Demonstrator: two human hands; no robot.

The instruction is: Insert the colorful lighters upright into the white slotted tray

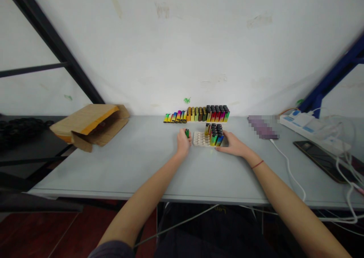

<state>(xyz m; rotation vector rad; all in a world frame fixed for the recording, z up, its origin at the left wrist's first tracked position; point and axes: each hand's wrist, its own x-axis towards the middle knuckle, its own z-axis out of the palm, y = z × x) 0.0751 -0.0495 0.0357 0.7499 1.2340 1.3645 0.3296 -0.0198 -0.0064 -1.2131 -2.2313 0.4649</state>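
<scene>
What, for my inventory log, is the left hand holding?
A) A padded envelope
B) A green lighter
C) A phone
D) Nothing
B: the left hand grips a green lighter upright in its fingers, just beside the white tray.

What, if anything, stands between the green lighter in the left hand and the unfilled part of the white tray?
Nothing visible does: the left hand holds the green lighter right beside the white tray's unfilled end. The upright lighters stand at the tray's other end, by the right hand.
</scene>
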